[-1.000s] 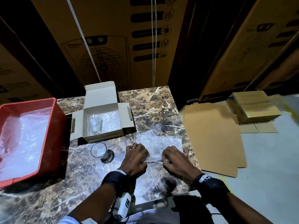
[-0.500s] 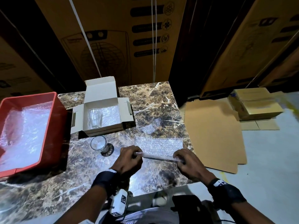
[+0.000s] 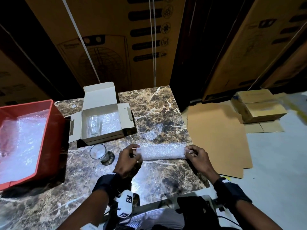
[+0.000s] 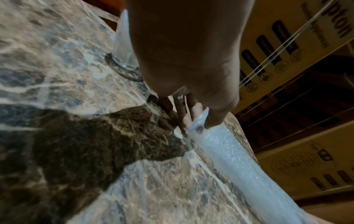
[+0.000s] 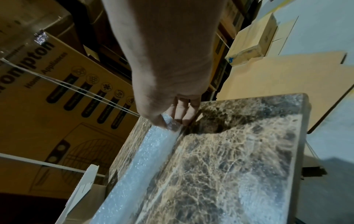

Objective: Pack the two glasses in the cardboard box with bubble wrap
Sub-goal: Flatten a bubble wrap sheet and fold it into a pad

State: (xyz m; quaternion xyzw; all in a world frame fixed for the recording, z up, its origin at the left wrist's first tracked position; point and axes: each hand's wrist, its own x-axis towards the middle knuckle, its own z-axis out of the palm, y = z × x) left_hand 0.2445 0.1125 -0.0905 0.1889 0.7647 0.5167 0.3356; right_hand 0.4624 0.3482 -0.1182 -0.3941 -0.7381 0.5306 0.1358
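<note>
Head view shows a person at a marble table [image 3: 157, 110], holding a sheet of bubble wrap [image 3: 162, 151] stretched between both hands just above the near part of the table. The left hand [image 3: 127, 161] pinches the left end of the sheet between thumb and fingers, and the right hand [image 3: 198, 157] pinches the right end in the same way. In the left wrist view the left thumb and fingers [image 4: 186, 115] close on the edge of the wrap, and the sheet [image 4: 226, 153] runs away from them as a long pale band. The right wrist view shows the same on the other side: the right fingers [image 5: 182, 112] and thumb clamp the end of the sheet [image 5: 145, 153].

To the far left of the hands stands the cardboard box [image 3: 101, 123], open, with its lid up and side flaps spread. One glass [image 3: 94, 126] stands upright inside it at the left, and a piece of bubble wrap lines the box bottom [image 3: 111, 121] beside it. The second glass [image 3: 98, 151] stands upright on the table, just near of the box and to the left of the left hand, not touching either.

A small scrap of bubble wrap [image 3: 152, 132] lies on the table between the box and the stretched sheet. At the left edge of the table sits a red tray [image 3: 53, 130] filled with more bubble wrap. On the floor to the right lie flat cardboard sheets [image 3: 217, 135].
</note>
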